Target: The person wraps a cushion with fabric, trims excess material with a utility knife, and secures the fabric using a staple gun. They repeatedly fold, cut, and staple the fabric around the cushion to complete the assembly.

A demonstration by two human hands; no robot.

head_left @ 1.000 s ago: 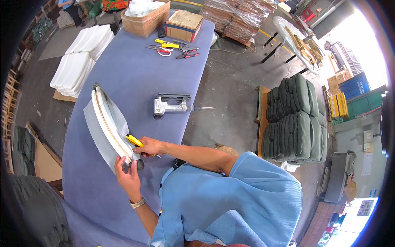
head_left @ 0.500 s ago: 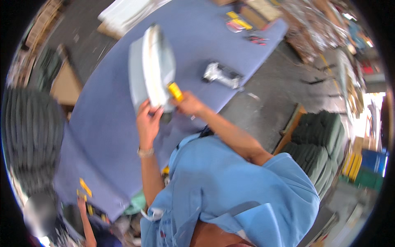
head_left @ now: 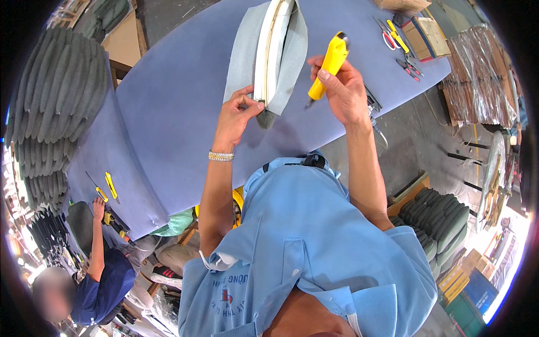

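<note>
A curved panel (head_left: 269,50) wrapped in grey fabric, with a pale wooden edge showing, lies on the blue-covered worktable (head_left: 168,112). My left hand (head_left: 237,112) pinches the near end of the panel's fabric. My right hand (head_left: 342,90) is raised just right of the panel and grips a yellow utility knife (head_left: 328,64), its tip pointing down toward the table. A stapler is partly hidden behind my right wrist.
Scissors, pliers and a yellow tool (head_left: 396,36) lie at the table's far right beside a box. Stacks of dark cushions (head_left: 56,101) stand left, more (head_left: 438,213) on the right. A person in dark blue (head_left: 101,269) works at the lower left near two yellow knives (head_left: 106,188).
The view has swung round. My right hand has lifted the yellow knife off the panel's edge and holds it up to the right. My left hand stays on the panel's near end.
</note>
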